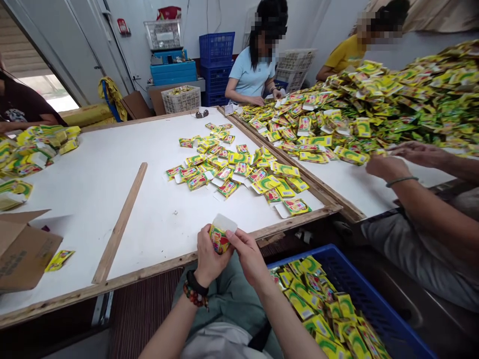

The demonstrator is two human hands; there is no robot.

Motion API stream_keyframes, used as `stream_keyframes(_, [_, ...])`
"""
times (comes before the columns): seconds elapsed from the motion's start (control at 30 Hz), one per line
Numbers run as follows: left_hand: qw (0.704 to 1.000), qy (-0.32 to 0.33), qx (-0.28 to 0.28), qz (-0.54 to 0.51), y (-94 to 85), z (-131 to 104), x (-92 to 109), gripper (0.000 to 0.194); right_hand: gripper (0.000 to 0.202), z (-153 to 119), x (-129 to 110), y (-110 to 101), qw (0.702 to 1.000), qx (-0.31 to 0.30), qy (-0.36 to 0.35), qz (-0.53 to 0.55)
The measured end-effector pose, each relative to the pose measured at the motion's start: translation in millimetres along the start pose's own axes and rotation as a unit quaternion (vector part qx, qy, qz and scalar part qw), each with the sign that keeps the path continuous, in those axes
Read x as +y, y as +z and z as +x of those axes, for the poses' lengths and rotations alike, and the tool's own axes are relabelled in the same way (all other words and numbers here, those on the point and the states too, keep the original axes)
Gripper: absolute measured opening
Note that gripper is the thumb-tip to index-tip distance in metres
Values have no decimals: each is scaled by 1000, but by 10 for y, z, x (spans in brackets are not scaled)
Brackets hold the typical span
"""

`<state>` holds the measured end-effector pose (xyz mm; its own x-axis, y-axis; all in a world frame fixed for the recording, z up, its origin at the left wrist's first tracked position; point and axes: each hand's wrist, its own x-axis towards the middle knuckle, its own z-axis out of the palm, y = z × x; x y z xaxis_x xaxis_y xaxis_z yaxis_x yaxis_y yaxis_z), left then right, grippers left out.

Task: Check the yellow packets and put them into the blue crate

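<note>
A small yellow-and-green printed box is held upright just in front of the table's near edge, its white flap raised at the top. My left hand wraps round its left side and bottom. From the right, my right hand grips it, thumb on the printed front near the flap. Both hands are closed on this one box. Beyond them, a loose heap of similar small boxes lies on the white table, several with white flaps sticking out.
A blue crate full of packets stands low at my right. A wooden strip crosses the table; a cardboard box sits left. A large packet pile covers the right table. A co-worker's hands work close by; other people sit around.
</note>
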<state>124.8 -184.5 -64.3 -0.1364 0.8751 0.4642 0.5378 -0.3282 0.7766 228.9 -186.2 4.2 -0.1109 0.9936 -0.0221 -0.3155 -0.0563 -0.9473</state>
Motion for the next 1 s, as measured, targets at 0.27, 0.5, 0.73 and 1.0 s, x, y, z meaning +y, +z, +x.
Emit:
stream_keyframes(0.27, [996,81,31,16,13,20,-28,47,18,90,135,27,989,85,91,79])
stream_keyframes(0.5, [996,88,25,6,91,-46,-139,66,26,194,155,26,995,38,84,30])
stream_keyframes(0.73, [995,84,20,-59,73,-36,-149,50,34,97,231,5,996,-10,46,77])
stream_keyframes(1.0, [996,26,-66,-46,-20,-9,-53,62,32,-9,157,-67,984,-25,-91,-152])
